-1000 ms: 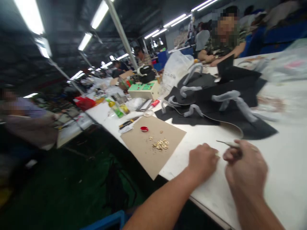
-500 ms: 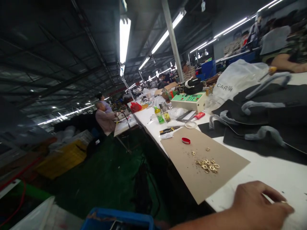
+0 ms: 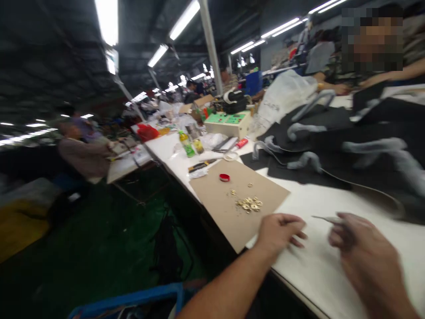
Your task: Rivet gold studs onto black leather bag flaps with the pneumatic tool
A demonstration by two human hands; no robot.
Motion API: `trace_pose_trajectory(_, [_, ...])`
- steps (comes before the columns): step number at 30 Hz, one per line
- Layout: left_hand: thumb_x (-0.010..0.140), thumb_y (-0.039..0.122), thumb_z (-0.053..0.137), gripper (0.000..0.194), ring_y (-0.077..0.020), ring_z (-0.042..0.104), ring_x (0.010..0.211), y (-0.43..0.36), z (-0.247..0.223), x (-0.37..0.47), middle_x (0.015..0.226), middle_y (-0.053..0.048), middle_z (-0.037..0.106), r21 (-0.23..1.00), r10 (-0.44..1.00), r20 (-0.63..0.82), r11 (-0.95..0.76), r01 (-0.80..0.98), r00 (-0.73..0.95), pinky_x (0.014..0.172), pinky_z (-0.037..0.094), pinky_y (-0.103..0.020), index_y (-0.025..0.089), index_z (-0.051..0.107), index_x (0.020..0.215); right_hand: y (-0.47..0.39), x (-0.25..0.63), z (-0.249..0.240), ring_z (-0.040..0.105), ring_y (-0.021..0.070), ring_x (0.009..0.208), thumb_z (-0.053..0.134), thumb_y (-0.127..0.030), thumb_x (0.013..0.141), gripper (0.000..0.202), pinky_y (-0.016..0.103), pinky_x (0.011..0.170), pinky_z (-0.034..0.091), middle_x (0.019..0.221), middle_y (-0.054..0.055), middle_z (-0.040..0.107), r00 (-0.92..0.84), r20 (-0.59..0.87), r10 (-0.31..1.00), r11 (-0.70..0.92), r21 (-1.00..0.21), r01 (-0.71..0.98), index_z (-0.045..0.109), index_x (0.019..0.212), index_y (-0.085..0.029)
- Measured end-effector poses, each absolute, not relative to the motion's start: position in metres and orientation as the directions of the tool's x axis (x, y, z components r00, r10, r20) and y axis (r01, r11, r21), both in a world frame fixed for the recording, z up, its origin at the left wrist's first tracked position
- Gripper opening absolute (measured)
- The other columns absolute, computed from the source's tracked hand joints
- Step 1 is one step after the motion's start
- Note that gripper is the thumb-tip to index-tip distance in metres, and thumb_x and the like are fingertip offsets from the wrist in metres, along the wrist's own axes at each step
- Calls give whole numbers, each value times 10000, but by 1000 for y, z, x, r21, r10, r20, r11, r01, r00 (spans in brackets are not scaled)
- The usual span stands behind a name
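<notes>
My left hand is over the white tabletop, just past the near corner of a brown board. Its thumb and fingertips are brought together; whatever they may pinch is too small to make out. To its right, my right hand is closed around a thin pointed metal tool, whose tip points left toward my left hand. The tool's handle is hidden in the fist, and blur keeps its kind unclear. On the board lie a small heap of gold metal rings, a few loose ones and a red ring-shaped item.
Black panels with wrapped grey handles cover the table's right side. Behind the board are pliers, a green-labelled bottle and a control box. A blue crate stands below the table edge. Co-workers sit left and far right.
The view has swung right and down. My right hand with the pointed tool has come into sight, and my left hand now appears farther left, near the board's corner.
</notes>
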State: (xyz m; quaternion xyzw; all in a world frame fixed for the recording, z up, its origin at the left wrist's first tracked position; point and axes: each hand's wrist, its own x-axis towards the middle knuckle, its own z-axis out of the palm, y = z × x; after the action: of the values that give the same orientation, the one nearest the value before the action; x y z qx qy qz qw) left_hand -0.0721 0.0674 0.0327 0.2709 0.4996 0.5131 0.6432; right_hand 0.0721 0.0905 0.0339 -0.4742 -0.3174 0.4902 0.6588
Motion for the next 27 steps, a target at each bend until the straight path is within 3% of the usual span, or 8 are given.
trace_pose_trajectory(2, [571, 449, 964, 503, -142, 696, 636, 73, 34, -76, 836, -79, 769, 868, 935, -348, 296, -399, -62, 502, 526, -213, 117, 764, 891, 88, 78, 35, 531, 146, 511, 839, -553, 775, 404, 271, 469, 420, 650, -3, 636, 316, -44, 948, 66, -943, -328, 719, 913, -193])
trace_pose_trajectory(5, [672, 405, 939, 438, -131, 715, 656, 83, 29, -81, 945, -103, 801, 866, 949, -312, 260, -427, -53, 551, 561, -216, 113, 754, 940, 90, 73, 34, 514, 133, 529, 735, -535, 908, 352, 275, 553, 424, 614, -26, 621, 334, 82, 939, 129, -984, -121, 705, 955, -187])
trace_pose_trajectory(9, [699, 378, 941, 395, -123, 714, 659, 82, 25, -82, 879, -57, 791, 849, 960, -276, 222, -479, -43, 584, 577, -216, 116, 753, 928, 86, 69, 40, 530, 149, 550, 668, -502, 974, 306, 283, 588, 444, 571, -39, 595, 310, 174, 935, 153, -984, 90, 690, 933, -200])
trace_pose_trajectory(18, [667, 388, 965, 405, -124, 712, 649, 84, 23, -81, 746, -9, 747, 822, 956, -287, 211, -529, -64, 630, 613, -241, 118, 752, 880, 80, 68, 43, 563, 147, 542, 662, -454, 990, 247, 274, 572, 473, 598, -44, 615, 248, 218, 944, 191, -973, 129, 686, 951, -210])
trace_pose_trajectory(27, [641, 316, 974, 418, -149, 749, 734, 83, 24, -79, 816, -22, 760, 819, 953, -299, 233, -524, -43, 683, 626, -254, 119, 753, 936, 79, 67, 44, 553, 135, 532, 653, -426, 1000, 222, 259, 569, 464, 571, -58, 597, 269, 234, 934, 195, -967, 163, 682, 944, -214])
